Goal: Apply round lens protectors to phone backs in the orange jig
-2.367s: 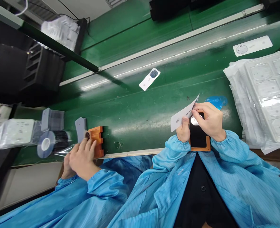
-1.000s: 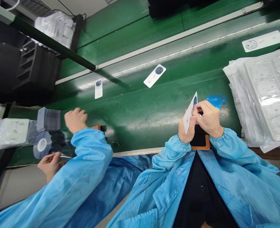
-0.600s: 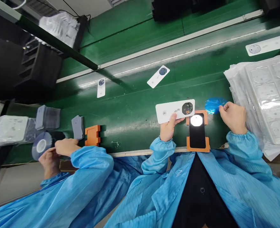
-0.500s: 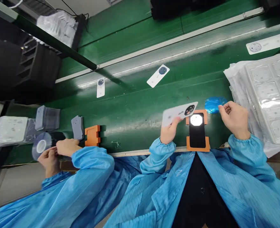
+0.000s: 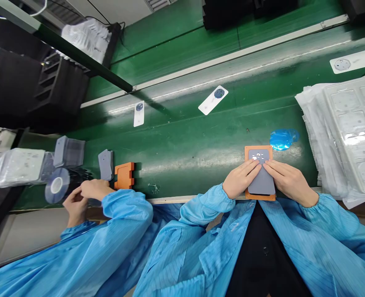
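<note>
A grey phone back cover (image 5: pixel 261 178) lies face down in an orange jig (image 5: pixel 258 149) at the near edge of the green conveyor belt (image 5: pixel 185 140). My left hand (image 5: pixel 240 179) rests on its left side and my right hand (image 5: pixel 286 181) on its right side. The fingers of both hands lie flat and pressed on the cover. A crumpled blue film (image 5: pixel 282 139) lies just beyond the jig to the right.
Two white covers (image 5: pixel 213 100) (image 5: pixel 138 113) ride the belt farther out, another (image 5: pixel 354 62) at far right. Stacked clear trays (image 5: pixel 349 132) stand at right. A co-worker's hands (image 5: pixel 86 194) work at left beside a tape roll (image 5: pixel 57 186), an orange jig (image 5: pixel 124 175) and grey parts (image 5: pixel 105 163).
My left hand held the white cover up while my right hand went to the blue film. Now the cover lies grey side up in the jig with both hands pressing it.
</note>
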`<state>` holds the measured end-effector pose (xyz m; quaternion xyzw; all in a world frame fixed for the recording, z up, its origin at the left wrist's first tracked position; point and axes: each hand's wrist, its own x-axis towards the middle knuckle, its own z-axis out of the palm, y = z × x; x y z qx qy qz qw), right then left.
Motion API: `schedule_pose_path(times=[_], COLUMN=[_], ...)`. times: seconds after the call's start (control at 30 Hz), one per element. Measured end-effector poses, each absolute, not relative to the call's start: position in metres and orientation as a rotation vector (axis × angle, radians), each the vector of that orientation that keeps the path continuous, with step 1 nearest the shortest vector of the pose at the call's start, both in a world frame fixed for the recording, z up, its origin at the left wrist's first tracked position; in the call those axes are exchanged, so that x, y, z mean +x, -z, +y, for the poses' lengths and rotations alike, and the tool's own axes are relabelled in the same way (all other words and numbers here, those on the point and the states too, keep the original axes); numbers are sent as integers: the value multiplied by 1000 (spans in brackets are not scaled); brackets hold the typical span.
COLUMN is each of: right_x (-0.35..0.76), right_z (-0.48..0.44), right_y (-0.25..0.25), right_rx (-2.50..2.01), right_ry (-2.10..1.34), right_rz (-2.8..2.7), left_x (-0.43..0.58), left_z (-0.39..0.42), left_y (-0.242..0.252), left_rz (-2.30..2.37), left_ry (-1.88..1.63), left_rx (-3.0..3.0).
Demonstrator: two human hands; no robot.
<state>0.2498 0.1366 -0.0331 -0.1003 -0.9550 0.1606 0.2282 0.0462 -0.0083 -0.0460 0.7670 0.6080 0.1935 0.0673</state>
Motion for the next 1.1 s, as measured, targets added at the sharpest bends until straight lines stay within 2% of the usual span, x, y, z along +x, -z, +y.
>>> schedule_pose_path(times=[0.53,1.1], right_x=[235,253], right_z=[148,126], right_y=[46,33], right_rx=[-228,-269], right_ry=[-294,-282], right_rz=[-2832,-2935], left_x=[41,53], left_z=[5,-23], left_y=[46,48], left_rz=[1985,1974], left_ry=[-221,-380], left_rx=[2271,2156])
